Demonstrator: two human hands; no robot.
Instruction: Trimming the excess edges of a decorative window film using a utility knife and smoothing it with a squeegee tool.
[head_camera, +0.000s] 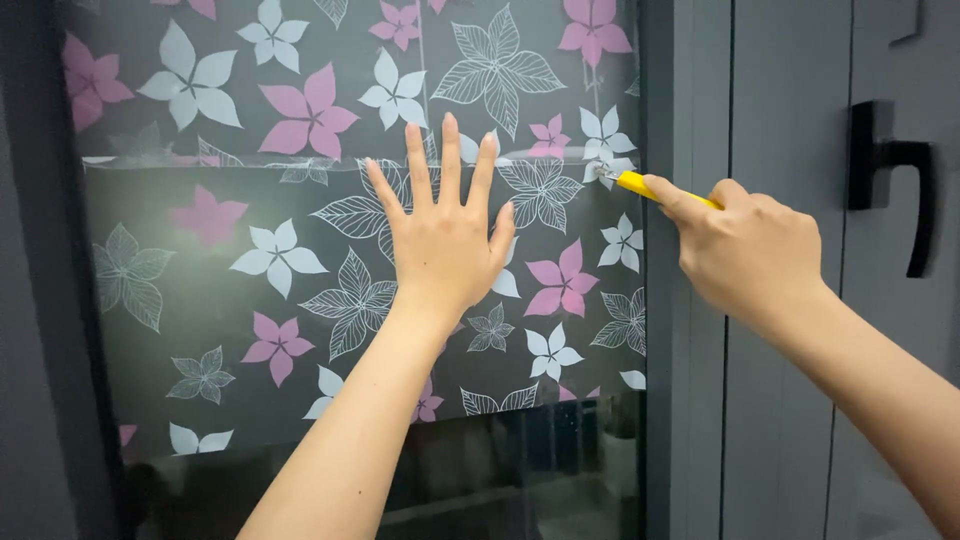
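Flowered film (300, 250) sits on the window glass, covering most of it; a bare strip (480, 480) remains below. Left hand (445, 235) spread flat, pressing the film. Right hand (750, 250) grips a yellow knife (640, 185), tip at the film's right edge by the frame (690, 300); trimming looks underway.

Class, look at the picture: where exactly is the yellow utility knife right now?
In the head view, the yellow utility knife is in the right hand, its tip at the flowered film's right edge beside the grey frame.

Home interior, flower-patterned window film (300, 230), grey window frame (690, 300), black handle (890, 170)
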